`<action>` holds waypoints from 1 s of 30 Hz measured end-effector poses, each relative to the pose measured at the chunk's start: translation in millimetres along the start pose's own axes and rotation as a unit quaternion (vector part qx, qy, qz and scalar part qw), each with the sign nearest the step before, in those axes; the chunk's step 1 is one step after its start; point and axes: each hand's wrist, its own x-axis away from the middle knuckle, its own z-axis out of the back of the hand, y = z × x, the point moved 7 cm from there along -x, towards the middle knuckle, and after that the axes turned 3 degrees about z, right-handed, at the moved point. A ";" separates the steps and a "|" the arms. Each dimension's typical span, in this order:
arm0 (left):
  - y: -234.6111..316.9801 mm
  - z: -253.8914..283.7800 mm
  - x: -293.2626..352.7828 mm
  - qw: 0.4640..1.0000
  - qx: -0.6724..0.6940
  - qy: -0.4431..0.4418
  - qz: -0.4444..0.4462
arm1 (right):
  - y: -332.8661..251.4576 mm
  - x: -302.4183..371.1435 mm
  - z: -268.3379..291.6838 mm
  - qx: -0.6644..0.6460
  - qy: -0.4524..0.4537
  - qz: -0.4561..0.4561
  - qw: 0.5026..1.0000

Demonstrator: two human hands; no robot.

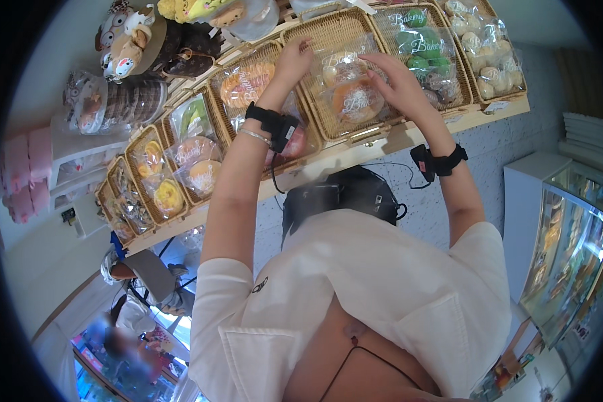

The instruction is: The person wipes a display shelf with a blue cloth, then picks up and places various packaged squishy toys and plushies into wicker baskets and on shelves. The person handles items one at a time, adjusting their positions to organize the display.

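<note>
Over the near left rim of a wicker basket [323, 117], my left hand [295, 59] hovers with its fingers curled in, and nothing shows in them. My right hand [395, 82] has its fingers stretched out and the thumb apart, beside two clear-bagged round breads in that basket. The upper bagged bread [345, 68] is dusted white; the lower bagged bread [356, 102] is orange-brown with white topping. Its fingertips are close to the bags, but contact I cannot tell. The far part of the basket shows bare wicker. Each wrist wears a black strapped device.
To the right are baskets of green bagged buns [422, 47] and pale bagged rolls [492, 63]. Leftward, more baskets hold bagged breads [246, 84] and yellow pastries [169, 197]. Plush toys [130, 43] sit far left. A glass display case [569, 234] stands right; people are at lower left.
</note>
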 end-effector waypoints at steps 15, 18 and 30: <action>47.6 -21.9 92.9 0.991 0.090 -0.095 -0.022 | -54.9 104.8 29.6 0.033 0.135 -0.143 0.980; 59.1 -22.5 114.2 0.978 0.161 -0.130 0.006 | -80.7 146.7 20.0 0.023 0.105 -0.225 0.969; 118.2 6.7 195.4 0.952 0.172 -0.251 0.033 | -92.7 209.4 28.7 0.046 0.081 -0.283 0.955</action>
